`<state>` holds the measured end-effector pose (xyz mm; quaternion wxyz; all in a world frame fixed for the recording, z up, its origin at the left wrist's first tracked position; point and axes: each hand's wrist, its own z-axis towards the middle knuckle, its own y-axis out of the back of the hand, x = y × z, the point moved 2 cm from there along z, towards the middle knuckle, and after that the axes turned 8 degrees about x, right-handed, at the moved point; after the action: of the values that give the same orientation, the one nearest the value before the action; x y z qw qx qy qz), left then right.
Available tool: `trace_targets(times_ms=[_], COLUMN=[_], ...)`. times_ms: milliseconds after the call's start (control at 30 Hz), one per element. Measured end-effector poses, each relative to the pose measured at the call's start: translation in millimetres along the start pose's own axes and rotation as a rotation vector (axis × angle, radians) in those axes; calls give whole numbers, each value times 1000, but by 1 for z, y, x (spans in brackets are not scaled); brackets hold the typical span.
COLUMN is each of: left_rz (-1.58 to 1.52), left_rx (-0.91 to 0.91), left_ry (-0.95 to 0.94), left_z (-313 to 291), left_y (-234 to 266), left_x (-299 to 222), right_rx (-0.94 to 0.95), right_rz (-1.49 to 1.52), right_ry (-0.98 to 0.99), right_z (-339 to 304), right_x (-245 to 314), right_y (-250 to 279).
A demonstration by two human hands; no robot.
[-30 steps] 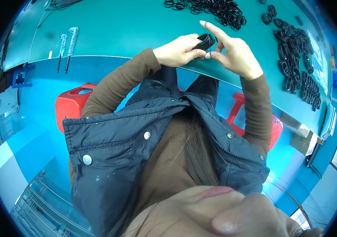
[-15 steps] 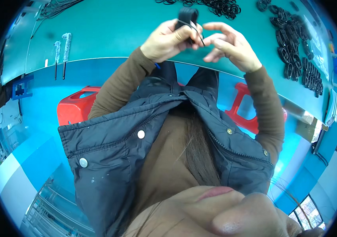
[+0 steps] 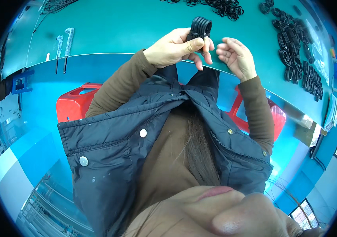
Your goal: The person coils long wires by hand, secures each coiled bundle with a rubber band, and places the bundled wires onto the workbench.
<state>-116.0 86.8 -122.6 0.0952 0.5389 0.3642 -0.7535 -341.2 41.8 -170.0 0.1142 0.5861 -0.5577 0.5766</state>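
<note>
A coiled black cable (image 3: 201,26) stands up between the thumb and fingers of my left hand (image 3: 171,49), its loops fanned above the grip. The lower part of the coil is hidden by my fingers. To its right, my right hand (image 3: 237,58) is raised with the fingers loosely curled and apart, touching nothing. Both hands are over the front edge of the green table (image 3: 125,31).
Many coiled black cables (image 3: 291,47) lie in rows at the table's right, with a heap of black loops (image 3: 225,8) at the far side. Two plastic-wrapped rods (image 3: 68,45) overhang the front edge at left. A red stool (image 3: 75,106) stands below.
My right hand has let go of the thin black strand and drawn away to the right. My left hand has shifted slightly right, turning the coil so its loops show.
</note>
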Motion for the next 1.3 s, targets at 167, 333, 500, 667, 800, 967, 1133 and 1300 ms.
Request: trace_targets(times_ms=[167, 333, 500, 667, 800, 967, 1133, 1300], left_rz=[97, 343, -219, 76, 65, -119, 136, 78], left_rx=[-14, -5, -157, -154, -133, -97, -55, -96], left_ry=[103, 309, 94, 252, 235, 227, 203, 136], left_z=[1, 16, 3, 1, 5, 8, 9, 22], left_y=[-3, -12, -12, 1, 1, -6, -16, -17], left_x=[3, 6, 10, 14, 19, 22, 20, 31], right_rx=[99, 259, 236, 248, 251, 238, 117, 72], right_rz=[-198, -600, -329, -372, -328, -312, -249, -30], right_ry=[375, 254, 358, 354, 358, 406, 482, 304], right_z=[-1, -6, 7, 6, 5, 7, -2, -15], right_x=[33, 39, 19, 19, 16, 13, 14, 8], right_y=[-51, -97, -72, -74, -73, -68, -75, -64])
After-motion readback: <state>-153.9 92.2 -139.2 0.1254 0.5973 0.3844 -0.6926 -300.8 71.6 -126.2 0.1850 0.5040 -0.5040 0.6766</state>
